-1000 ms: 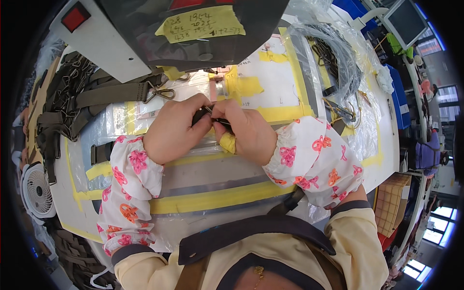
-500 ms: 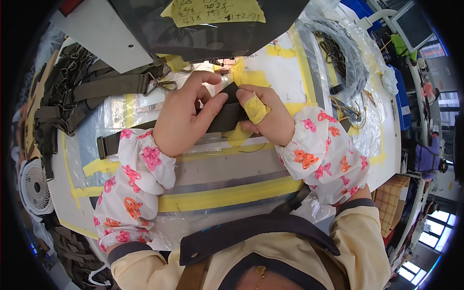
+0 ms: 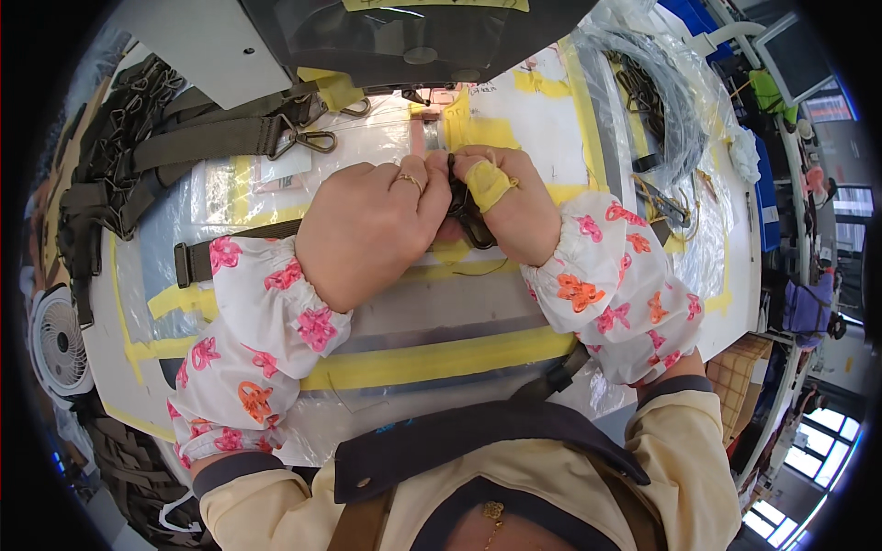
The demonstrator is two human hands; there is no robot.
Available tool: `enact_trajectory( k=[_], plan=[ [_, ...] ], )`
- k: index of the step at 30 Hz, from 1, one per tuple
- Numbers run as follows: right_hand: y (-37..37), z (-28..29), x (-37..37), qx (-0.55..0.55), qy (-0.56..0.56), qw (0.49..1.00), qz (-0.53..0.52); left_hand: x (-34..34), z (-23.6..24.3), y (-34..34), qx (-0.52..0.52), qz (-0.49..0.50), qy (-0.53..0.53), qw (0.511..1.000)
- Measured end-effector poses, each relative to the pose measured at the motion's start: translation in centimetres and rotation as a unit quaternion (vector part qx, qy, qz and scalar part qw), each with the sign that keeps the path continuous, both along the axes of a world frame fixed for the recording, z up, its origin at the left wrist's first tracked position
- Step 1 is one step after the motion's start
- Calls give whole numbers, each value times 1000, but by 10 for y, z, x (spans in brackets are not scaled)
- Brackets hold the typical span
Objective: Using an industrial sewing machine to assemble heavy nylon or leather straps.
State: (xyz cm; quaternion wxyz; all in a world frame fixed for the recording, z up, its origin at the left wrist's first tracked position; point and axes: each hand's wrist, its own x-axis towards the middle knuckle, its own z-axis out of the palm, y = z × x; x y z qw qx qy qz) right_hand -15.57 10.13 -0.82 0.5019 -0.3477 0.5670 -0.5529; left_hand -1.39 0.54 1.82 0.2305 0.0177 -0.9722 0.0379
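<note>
My left hand [image 3: 372, 225], a ring on one finger, is closed with its fingertips pinched together above the work surface. Close against it, my right hand [image 3: 516, 209] is also closed, with yellow tape wrapped round its thumb. Between the two sits a dark metal snap hook [image 3: 475, 226], partly covered by the fingers. Most of the dark webbing the hands grip is hidden by them. A webbing strap [image 3: 253, 233] with a rectangular buckle [image 3: 183, 265] at its end emerges to the left, behind my left wrist.
A dark machine head [image 3: 413, 46] overhangs the far side of the table. Straps with metal hooks [image 3: 211, 142] are heaped at the left, above a small white fan [image 3: 61, 340]. Clear plastic and coiled tubing [image 3: 675, 119] lie at the right, near small pliers [image 3: 666, 207].
My left hand has turned over and closed in beside the right. The flat webbing end that showed between them is now mostly covered, and a snap hook shows there.
</note>
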Motion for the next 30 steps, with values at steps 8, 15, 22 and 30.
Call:
enact_trajectory(
  k=[8,15,22,30],
  plan=[
    [-1,4,8,-43,58,997,-37,0,-9,-10,430,66,45,899],
    [-2,2,7,-51,182,982,-24,2,-16,-30,631,44,-36,773],
    [-3,1,4,-77,215,973,-21,3,-9,-30,604,53,-47,794],
    [-24,24,-30,-32,-227,973,-4,3,13,11,252,-120,109,954]
  ],
)
